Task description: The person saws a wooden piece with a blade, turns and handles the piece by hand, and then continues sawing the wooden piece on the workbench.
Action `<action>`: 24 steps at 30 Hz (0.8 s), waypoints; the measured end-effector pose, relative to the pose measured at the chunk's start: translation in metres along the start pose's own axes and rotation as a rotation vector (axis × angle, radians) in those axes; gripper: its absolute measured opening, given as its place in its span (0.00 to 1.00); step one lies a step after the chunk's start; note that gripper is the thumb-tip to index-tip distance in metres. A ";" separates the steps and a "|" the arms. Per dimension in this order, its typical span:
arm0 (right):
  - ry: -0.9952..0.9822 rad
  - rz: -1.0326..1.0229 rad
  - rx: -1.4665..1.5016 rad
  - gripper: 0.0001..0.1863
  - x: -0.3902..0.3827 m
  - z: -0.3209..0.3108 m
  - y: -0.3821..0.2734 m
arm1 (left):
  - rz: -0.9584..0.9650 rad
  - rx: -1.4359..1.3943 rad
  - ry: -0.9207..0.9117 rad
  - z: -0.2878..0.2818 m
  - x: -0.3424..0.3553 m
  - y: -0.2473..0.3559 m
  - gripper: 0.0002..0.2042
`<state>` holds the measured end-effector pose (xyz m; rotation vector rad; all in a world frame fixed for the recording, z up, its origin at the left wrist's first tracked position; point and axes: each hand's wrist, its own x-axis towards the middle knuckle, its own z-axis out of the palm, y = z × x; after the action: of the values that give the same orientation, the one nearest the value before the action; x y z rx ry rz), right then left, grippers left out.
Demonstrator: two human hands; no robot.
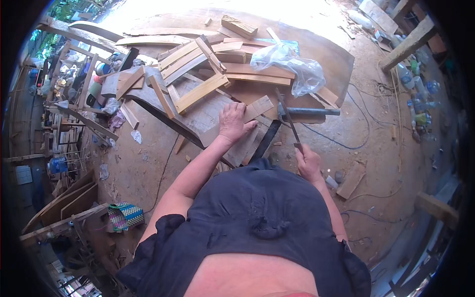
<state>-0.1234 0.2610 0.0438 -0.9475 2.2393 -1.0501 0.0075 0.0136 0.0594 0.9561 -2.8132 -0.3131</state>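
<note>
My left hand [234, 123] is over the near end of the workbench [194, 119], its fingers closed on a short wooden block [259, 109] that sticks out to the right. My right hand [308, 163] is closed round the near end of a long, narrow, dark metal tool [288, 116]. This tool slants up and away, its far end just right of the block and apart from it. Whether it is a file or a saw blade I cannot tell. Beside it lies a blue metal bar clamp [311, 112]. A slatted wooden frame [190, 71] rests on the bench beyond my left hand.
Wooden boards [260, 75] and a clear plastic bag [297, 72] lie behind the block. A dark cable [341, 147] curves over the floor at right, near a loose wood offcut [352, 179]. At left are a woven basket [125, 216] and wooden racks. Plastic bottles [419, 89] stand far right.
</note>
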 end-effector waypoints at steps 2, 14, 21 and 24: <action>0.056 -0.119 0.002 0.09 0.010 0.005 -0.014 | -0.010 -0.044 0.037 0.003 0.001 -0.003 0.15; -0.128 -0.134 -0.280 0.11 0.054 0.057 -0.033 | -0.251 0.012 0.048 0.045 0.014 -0.021 0.14; -0.152 -0.102 -0.316 0.12 0.054 0.067 -0.030 | -0.251 0.064 -0.018 0.042 0.013 -0.020 0.16; -0.145 -0.112 -0.321 0.11 0.054 0.068 -0.030 | -0.258 0.064 -0.029 0.039 0.014 -0.018 0.16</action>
<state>-0.1013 0.1751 0.0206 -1.2519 2.2943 -0.6509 -0.0007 -0.0031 0.0179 1.3428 -2.7408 -0.2704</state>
